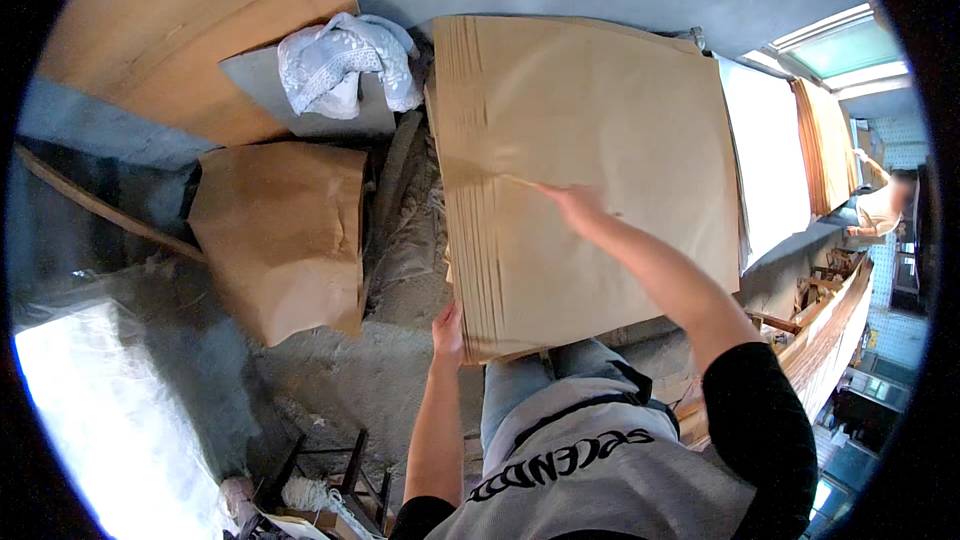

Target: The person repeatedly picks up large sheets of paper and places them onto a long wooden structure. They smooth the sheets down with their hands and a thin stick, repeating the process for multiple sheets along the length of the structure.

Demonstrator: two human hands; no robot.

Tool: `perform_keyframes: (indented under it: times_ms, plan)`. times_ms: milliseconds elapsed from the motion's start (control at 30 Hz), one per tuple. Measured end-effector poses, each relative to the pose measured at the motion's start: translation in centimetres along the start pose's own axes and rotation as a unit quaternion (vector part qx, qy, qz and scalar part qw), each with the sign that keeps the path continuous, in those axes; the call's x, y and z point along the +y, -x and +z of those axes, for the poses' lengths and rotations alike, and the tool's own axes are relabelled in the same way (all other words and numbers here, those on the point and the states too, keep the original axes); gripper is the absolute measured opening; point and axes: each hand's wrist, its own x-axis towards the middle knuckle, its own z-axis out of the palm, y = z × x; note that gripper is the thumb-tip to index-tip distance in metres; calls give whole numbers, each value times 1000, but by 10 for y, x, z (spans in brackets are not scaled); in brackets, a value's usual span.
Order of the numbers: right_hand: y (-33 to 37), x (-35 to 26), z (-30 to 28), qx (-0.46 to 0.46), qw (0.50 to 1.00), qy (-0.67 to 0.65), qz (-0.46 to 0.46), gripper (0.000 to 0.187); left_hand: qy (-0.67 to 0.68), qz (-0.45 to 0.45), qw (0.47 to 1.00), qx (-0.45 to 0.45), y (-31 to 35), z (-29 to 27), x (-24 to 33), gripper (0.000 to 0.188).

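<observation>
A thick stack of brown paper sheets (pixel 590 170) lies in front of the person, its left edge fanned into many thin layers. The right hand (pixel 572 202) rests on top of the stack near its middle, palm down with the fingers stretched flat toward the left; a thin light strip shows just beyond the fingertips, though what it is cannot be told. The left hand (pixel 448 332) grips the near left corner of the stack, its fingers curled around the edge.

To the left of the stack, a folded brown paper bag (pixel 282 235) lies apart from it on the rough grey floor (pixel 340 380). Beyond the bag, a white lace cloth (pixel 345 65) sits crumpled on a grey board (pixel 262 88), near the stack's far left corner. A large wooden board (pixel 190 30) lies at the far left.
</observation>
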Motion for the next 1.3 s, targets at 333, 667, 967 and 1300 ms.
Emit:
perform_keyframes:
  times_ms: [333, 667, 967, 1300]
  plan:
    - [-38, -106, -44, -85, 994, 64, 17, 33, 31, -6, 999, -24, 4, 12, 4, 31]
    - [1, -38, -61, -85, 992, 68, 63, 37, 46, 3, 997, -55, -17, -12, -20, 28]
    - [-15, -36, -14, -54, 981, -156, 105, 38, -145, 57, 988, -25, 2, -1, 5, 25]
    - [-29, -101, -72, -95, 988, 116, 38, 39, -82, 47, 995, 41, -2, 8, -9, 26]
